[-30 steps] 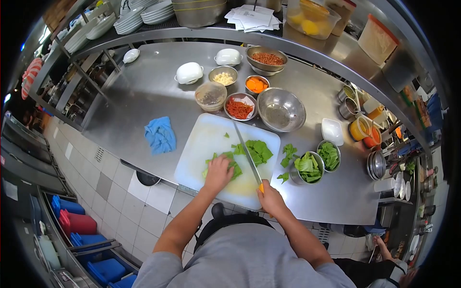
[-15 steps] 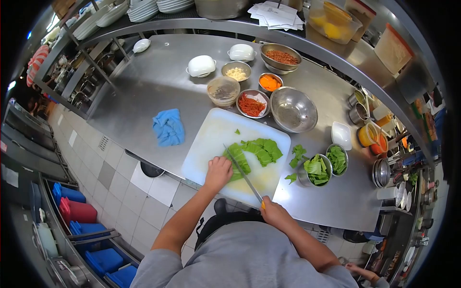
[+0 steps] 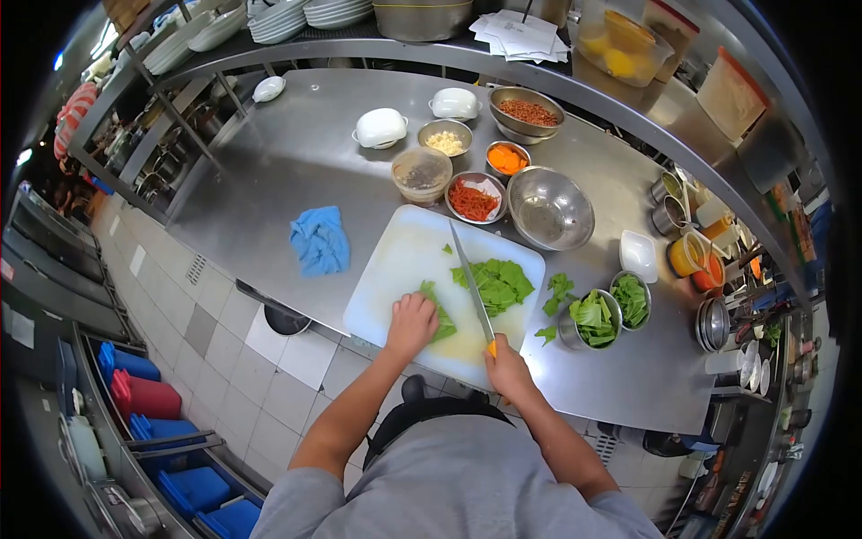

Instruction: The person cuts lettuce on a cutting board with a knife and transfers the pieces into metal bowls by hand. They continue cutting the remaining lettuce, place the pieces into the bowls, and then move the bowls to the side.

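Observation:
My left hand (image 3: 412,323) presses with curled fingers on a small bundle of green leaves (image 3: 441,316) on the white cutting board (image 3: 386,260). In my right hand (image 3: 508,366) is the yellow handle of a long knife (image 3: 472,286); its blade points away from me, along the left edge of a pile of cut leaves (image 3: 499,286). A gap of bare board separates the blade from the bundle under my left hand. One small leaf scrap (image 3: 447,249) lies near the board's far side.
A blue cloth (image 3: 320,241) lies left of the board. Behind it stand an empty steel bowl (image 3: 550,208), carrot strips (image 3: 472,199) and other bowls. Right of the board are two containers of greens (image 3: 594,319). A shelf (image 3: 341,45) spans the far side.
The knife has moved right, away from my left hand, and cut leaves have shifted into the right-hand pile. The bundle under my left hand is now smaller.

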### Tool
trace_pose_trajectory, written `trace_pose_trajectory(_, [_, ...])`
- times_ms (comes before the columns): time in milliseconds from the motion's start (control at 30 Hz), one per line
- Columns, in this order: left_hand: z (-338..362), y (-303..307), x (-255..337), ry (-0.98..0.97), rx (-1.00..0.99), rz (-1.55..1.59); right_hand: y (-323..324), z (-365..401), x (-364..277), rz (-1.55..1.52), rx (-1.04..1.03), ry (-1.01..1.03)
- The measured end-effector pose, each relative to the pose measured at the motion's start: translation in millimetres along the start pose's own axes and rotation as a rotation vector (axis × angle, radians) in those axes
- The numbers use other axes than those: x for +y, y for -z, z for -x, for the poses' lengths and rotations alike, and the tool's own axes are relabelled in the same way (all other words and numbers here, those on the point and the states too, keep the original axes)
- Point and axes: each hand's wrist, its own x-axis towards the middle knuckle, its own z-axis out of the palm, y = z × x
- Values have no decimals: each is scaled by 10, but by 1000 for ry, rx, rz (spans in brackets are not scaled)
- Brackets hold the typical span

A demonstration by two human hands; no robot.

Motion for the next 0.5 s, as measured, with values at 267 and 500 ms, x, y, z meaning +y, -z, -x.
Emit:
trace_pose_trajectory(267, [167, 504, -311, 199, 135, 232, 210, 524, -215, -29, -185, 127])
trace_pose_trajectory(500, [229, 676, -333, 24, -192, 198, 85, 634, -109, 71, -307, 180])
